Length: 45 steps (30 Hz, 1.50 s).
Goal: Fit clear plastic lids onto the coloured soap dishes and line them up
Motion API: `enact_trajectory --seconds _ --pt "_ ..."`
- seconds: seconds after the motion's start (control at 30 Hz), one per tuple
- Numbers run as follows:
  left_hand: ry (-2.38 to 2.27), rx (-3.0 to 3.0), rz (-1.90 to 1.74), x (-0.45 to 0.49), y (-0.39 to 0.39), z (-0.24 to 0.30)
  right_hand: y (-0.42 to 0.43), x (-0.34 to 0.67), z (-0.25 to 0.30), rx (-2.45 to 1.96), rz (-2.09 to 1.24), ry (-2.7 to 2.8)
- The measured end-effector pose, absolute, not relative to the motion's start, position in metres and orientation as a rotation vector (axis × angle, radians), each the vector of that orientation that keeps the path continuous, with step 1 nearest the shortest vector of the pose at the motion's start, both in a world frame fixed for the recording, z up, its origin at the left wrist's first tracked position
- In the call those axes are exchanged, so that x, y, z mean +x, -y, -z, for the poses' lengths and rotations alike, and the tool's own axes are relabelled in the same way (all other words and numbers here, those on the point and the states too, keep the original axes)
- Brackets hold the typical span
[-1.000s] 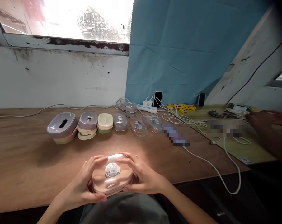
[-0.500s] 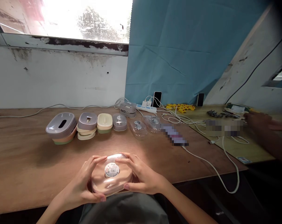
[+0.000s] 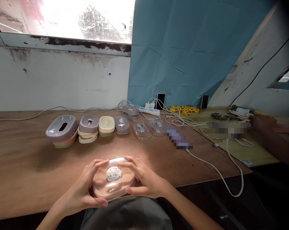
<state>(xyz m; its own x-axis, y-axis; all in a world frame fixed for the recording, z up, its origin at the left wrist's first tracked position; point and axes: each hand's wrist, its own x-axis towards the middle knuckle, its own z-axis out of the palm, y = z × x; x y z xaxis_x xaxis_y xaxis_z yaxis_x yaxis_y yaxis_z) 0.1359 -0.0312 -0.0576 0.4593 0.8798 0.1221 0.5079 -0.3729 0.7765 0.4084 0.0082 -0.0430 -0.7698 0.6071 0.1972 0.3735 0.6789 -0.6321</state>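
Note:
A pink oval plastic box (image 3: 101, 185) with a clear domed lid is held at the near edge of the wooden table. On its lid is a round printed sticker (image 3: 114, 174). My left hand (image 3: 83, 185) grips the box's left side, thumb at the near edge and fingers over the far rim. From the right, my right hand (image 3: 145, 179) holds it the same way, its fingers curled over the top. The underside of the box is hidden.
Behind stand grey-lidded boxes (image 3: 62, 126), a stack with cream trays (image 3: 88, 127), a cream box (image 3: 106, 125) and clear lids (image 3: 141, 130). A power strip (image 3: 149, 111), white cables (image 3: 216, 166) and a blurred phone (image 3: 178, 137) lie rightward. Another person's hand (image 3: 261, 124) is at far right.
Both hands keep the same grip on the pink box. The whole view has shifted very slightly; nothing else has visibly moved.

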Motion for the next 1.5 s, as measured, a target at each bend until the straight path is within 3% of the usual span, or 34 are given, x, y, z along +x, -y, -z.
enact_trajectory --seconds 0.33,0.5,0.63,0.9,1.5 --pt "-1.290 2.181 -0.725 0.136 0.033 0.062 -0.007 0.408 0.043 -0.797 -0.732 2.484" --pt "-1.718 2.380 -0.694 0.134 0.021 0.080 -0.005 0.400 0.048 -1.128 -0.385 2.339" --pt "-1.750 2.533 -0.530 0.133 0.016 0.081 -0.008 0.397 0.044 -1.432 -0.183 2.252" --pt "-1.765 2.565 -0.537 0.134 0.017 0.080 -0.034 0.360 0.019 -1.953 0.293 2.344" --pt "-1.762 2.591 -0.595 0.132 0.016 0.086 -0.132 0.332 0.020 -1.926 0.240 2.409"
